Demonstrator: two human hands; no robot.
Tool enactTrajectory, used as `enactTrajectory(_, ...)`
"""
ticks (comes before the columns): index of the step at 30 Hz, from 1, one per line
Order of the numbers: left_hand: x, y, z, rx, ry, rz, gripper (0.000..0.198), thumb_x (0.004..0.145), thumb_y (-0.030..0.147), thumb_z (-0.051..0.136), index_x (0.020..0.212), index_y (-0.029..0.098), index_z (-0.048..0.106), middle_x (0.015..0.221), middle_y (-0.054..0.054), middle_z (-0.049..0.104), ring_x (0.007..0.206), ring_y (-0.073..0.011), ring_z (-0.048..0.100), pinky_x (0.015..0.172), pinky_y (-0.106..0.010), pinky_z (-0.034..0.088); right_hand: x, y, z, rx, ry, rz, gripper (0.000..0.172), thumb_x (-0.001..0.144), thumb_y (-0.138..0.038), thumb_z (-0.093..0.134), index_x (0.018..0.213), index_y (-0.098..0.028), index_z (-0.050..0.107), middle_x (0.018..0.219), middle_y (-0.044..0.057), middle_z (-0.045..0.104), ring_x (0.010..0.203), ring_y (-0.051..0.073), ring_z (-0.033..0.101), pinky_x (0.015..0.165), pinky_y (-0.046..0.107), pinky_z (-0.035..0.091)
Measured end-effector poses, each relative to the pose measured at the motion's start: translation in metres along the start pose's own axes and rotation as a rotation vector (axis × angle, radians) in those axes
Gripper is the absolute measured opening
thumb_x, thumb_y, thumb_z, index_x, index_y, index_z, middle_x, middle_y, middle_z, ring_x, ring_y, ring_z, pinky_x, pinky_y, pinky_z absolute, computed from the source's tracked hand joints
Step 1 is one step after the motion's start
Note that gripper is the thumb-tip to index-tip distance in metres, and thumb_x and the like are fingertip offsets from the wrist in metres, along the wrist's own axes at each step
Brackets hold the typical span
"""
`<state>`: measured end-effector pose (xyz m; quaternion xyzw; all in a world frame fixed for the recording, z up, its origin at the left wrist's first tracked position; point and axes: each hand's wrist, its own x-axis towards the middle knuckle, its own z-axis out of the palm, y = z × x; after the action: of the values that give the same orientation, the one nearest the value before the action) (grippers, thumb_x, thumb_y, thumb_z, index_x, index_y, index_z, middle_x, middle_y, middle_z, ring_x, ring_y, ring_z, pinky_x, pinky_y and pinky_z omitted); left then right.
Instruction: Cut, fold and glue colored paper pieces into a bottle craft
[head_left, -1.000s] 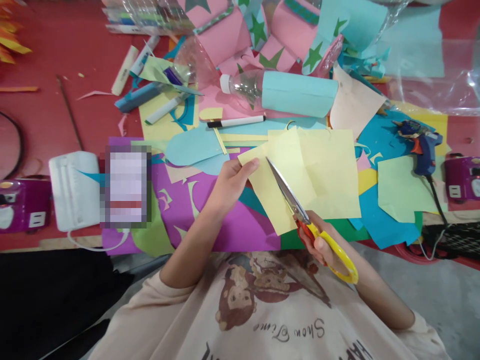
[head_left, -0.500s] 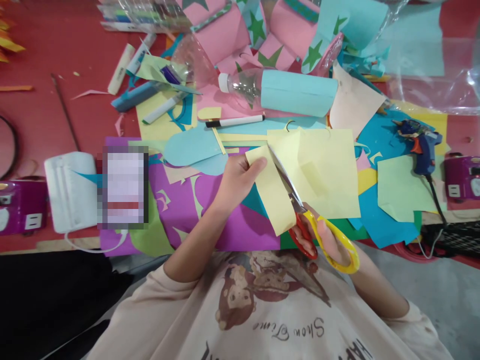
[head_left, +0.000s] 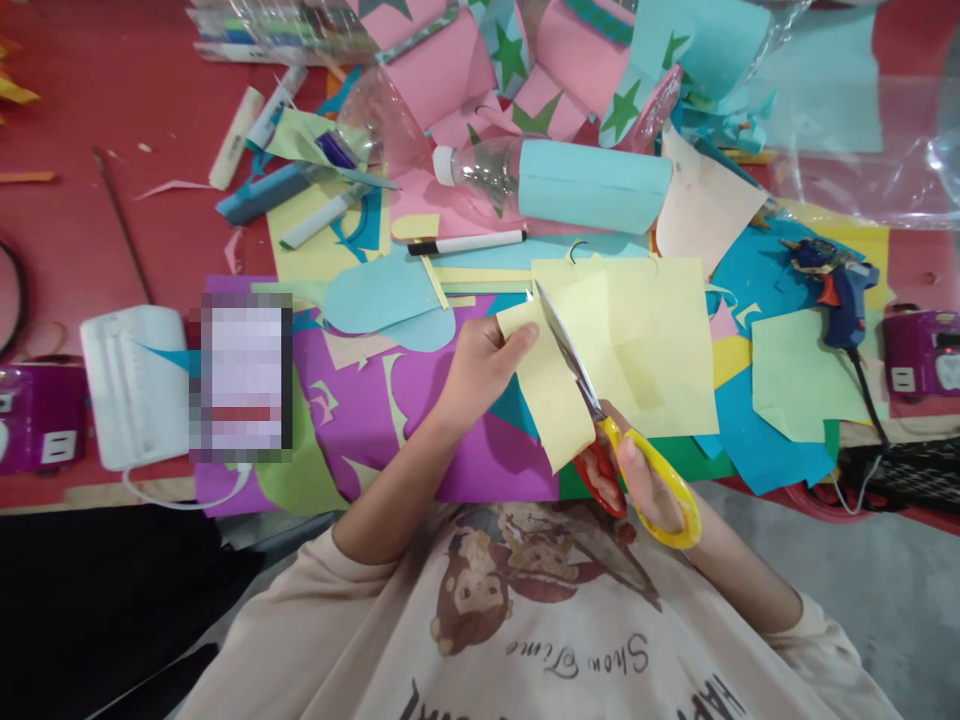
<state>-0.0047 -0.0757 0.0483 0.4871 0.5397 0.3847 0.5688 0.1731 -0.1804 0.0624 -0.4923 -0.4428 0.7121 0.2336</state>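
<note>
My left hand (head_left: 491,365) pinches the upper left part of a small pale yellow piece of paper (head_left: 559,410) between thumb and fingers. In my right hand (head_left: 649,475) is a pair of scissors (head_left: 581,370) with one yellow and one red handle. Their blades point up and away to the left, along the right edge of the held piece, with the tips near its top. Behind the scissors lies a larger pale yellow sheet (head_left: 667,340). Purple paper (head_left: 480,450) lies beneath my left forearm.
A plastic bottle wrapped in light blue paper (head_left: 592,185) lies ahead, with a marker (head_left: 469,243) before it. A glue gun (head_left: 847,300) lies to the right. A phone (head_left: 244,375) and a white device (head_left: 135,385) with a cable are on the left. Paper scraps surround them.
The scissor blades have drawn closer together, and my right hand has shifted slightly left. The held paper's top edge has tilted a little downward. My left hand keeps its pinch.
</note>
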Motion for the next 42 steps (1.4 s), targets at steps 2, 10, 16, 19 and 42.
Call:
enactTrajectory(2,0.0,0.0,0.0,-0.016,0.001,-0.009,0.022,0.071,0.033,0.058,0.058,0.016,0.055,0.052,0.002,0.052,0.048,-0.0081,0.047,0.041,-0.018,0.035,0.0,0.004,0.001,0.066,-0.009,-0.045,0.052,0.084,-0.077,0.033,0.084,-0.025,0.037,0.052,-0.008,0.035,0.037,0.008,0.033,0.036,0.023,0.03)
enactTrajectory(10,0.001,-0.003,0.0,-0.065,-0.012,-0.014,0.021,0.071,0.031,0.059,0.057,0.016,0.057,0.051,0.003,0.054,0.046,-0.0084,0.05,0.04,-0.018,0.038,-0.001,0.005,0.006,0.124,0.021,-0.082,0.049,0.085,-0.074,0.039,0.088,-0.025,0.037,0.054,-0.01,0.032,0.038,0.006,0.028,0.034,0.021,0.028)
enactTrajectory(16,0.002,-0.001,0.0,-0.052,-0.002,-0.013,0.021,0.072,0.032,0.057,0.057,0.016,0.056,0.052,0.002,0.054,0.048,-0.0088,0.049,0.041,-0.019,0.037,0.005,0.008,0.012,0.141,0.078,-0.041,0.051,0.082,-0.074,0.046,0.089,-0.025,0.038,0.047,-0.013,0.03,0.031,0.005,0.027,0.029,0.018,0.027)
enactTrajectory(19,0.003,0.003,-0.003,-0.01,0.001,0.039,0.023,0.074,0.032,0.057,0.058,0.016,0.056,0.054,0.002,0.053,0.049,-0.0082,0.048,0.043,-0.019,0.036,0.006,0.016,0.012,0.196,0.093,-0.067,0.047,0.084,-0.07,0.046,0.092,-0.025,0.04,0.047,-0.013,0.033,0.029,0.005,0.028,0.027,0.017,0.028)
enactTrajectory(42,0.065,-0.025,-0.014,0.115,-0.213,0.194,0.023,0.081,0.039,0.063,0.071,0.018,0.061,0.059,0.001,0.056,0.048,-0.0093,0.052,0.046,-0.022,0.041,0.0,-0.042,-0.14,-1.577,0.569,0.045,0.049,0.092,-0.039,0.051,0.137,-0.02,0.048,0.112,0.016,0.066,0.088,0.029,0.064,0.059,0.033,0.042)
